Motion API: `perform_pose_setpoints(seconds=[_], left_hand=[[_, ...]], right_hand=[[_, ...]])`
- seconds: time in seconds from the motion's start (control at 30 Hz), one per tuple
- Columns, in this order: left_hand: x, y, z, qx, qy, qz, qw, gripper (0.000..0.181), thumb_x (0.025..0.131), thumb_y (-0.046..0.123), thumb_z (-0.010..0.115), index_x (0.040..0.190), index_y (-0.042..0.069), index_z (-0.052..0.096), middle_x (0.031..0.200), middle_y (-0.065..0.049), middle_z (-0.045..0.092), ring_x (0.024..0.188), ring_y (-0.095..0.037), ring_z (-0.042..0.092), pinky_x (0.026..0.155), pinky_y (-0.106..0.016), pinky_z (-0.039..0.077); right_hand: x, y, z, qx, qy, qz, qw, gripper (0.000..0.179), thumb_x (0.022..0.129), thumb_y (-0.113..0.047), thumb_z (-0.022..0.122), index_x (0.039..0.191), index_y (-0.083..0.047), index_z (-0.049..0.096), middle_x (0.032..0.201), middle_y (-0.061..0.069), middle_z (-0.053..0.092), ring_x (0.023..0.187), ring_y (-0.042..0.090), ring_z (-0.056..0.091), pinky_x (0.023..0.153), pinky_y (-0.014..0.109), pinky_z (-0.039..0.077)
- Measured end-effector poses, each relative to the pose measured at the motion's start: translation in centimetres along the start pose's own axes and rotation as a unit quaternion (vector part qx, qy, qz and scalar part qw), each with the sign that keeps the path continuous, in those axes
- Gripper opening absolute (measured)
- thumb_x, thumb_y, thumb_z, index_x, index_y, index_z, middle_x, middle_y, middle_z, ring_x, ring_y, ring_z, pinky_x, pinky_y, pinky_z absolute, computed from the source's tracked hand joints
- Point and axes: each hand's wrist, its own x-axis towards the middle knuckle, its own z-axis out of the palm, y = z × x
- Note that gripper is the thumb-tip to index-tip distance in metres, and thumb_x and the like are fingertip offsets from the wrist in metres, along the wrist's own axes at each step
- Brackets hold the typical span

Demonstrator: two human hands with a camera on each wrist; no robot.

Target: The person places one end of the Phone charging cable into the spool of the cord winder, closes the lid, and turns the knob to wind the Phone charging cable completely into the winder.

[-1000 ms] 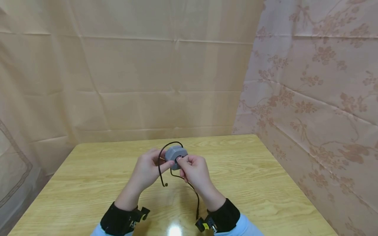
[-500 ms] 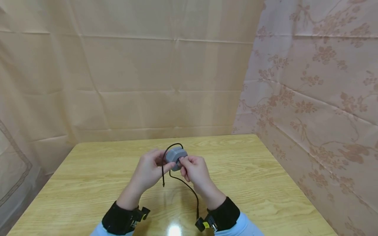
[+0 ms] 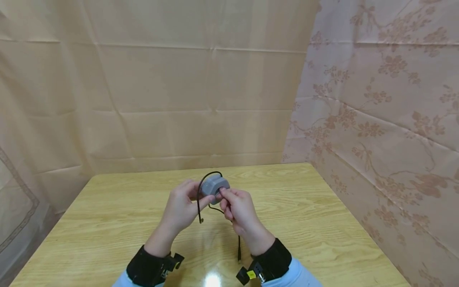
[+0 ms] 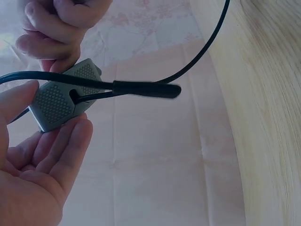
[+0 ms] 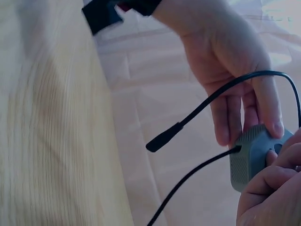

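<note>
A small grey faceted cable winder [image 3: 211, 185] with textured sides is held above the table between both hands. My left hand [image 3: 183, 207] grips its left side, thumb on the near face and fingers behind. My right hand [image 3: 241, 209] pinches at the round hole in the winder's near face; the part under those fingertips is hidden. Black cable [image 3: 198, 195] comes out of slots on two opposite sides. One end arches over the left hand and hangs, while the other trails below toward the right wrist. A slim black plug [image 4: 146, 89] shows in the left wrist view.
The wood-grain table [image 3: 305, 231] lies beneath both hands, its far edge close to a beige cloth [image 3: 161, 99]. Flower-patterned cloth [image 3: 387, 111] borders the right side. Each wrist wears a black band with a small camera [image 3: 247, 274].
The winder has risen slightly, and the right fingers have shifted a little at its hole. The left cable loop is narrower, and the lower cable's visible length is shorter.
</note>
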Motion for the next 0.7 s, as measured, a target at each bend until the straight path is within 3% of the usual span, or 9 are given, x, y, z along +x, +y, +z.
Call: perform_pose_setpoints(seconds=[0.13, 0.23, 0.43, 0.7], left_hand=[[0.0, -0.2, -0.1, 0.008, 0.003, -0.020, 0.9998, 0.028, 0.081, 0.007, 0.087, 0.105, 0.003, 0.074, 0.091, -0.003, 0.065, 0.078, -0.014, 0.070, 0.066, -0.027, 0.058], [0.0, -0.2, -0.2, 0.017, 0.002, -0.033, 0.9993, 0.027, 0.081, 0.008, 0.087, 0.105, 0.004, 0.074, 0.091, -0.003, 0.065, 0.078, -0.015, 0.071, 0.065, -0.027, 0.058], [0.3, 0.0, -0.7, 0.031, 0.001, -0.034, 0.9989, 0.026, 0.084, 0.010, 0.086, 0.106, 0.004, 0.074, 0.093, -0.002, 0.066, 0.078, -0.013, 0.070, 0.066, -0.029, 0.058], [0.3, 0.0, -1.3, 0.015, -0.005, -0.039, 0.9991, 0.026, 0.086, 0.011, 0.083, 0.109, 0.003, 0.074, 0.094, -0.002, 0.065, 0.079, -0.013, 0.067, 0.069, -0.031, 0.058]], right_hand=[[0.3, 0.2, -0.2, -0.053, 0.003, -0.031, 0.9981, 0.029, 0.103, -0.019, 0.061, 0.082, 0.000, 0.069, 0.056, -0.002, 0.054, 0.039, 0.006, 0.037, 0.039, 0.019, 0.030], [0.2, 0.3, -0.2, -0.120, 0.008, -0.074, 0.9900, 0.034, 0.103, -0.023, 0.063, 0.083, 0.004, 0.069, 0.057, 0.002, 0.057, 0.039, 0.008, 0.037, 0.039, 0.020, 0.030], [0.0, -0.1, -0.5, -0.253, 0.028, -0.185, 0.9492, 0.034, 0.102, -0.028, 0.065, 0.079, -0.005, 0.074, 0.056, 0.005, 0.061, 0.036, 0.009, 0.035, 0.036, 0.022, 0.025], [0.4, -1.5, -2.2, -0.286, 0.021, -0.285, 0.9145, 0.022, 0.101, -0.020, 0.067, 0.088, -0.005, 0.077, 0.062, 0.003, 0.063, 0.042, 0.011, 0.044, 0.039, 0.023, 0.034]])
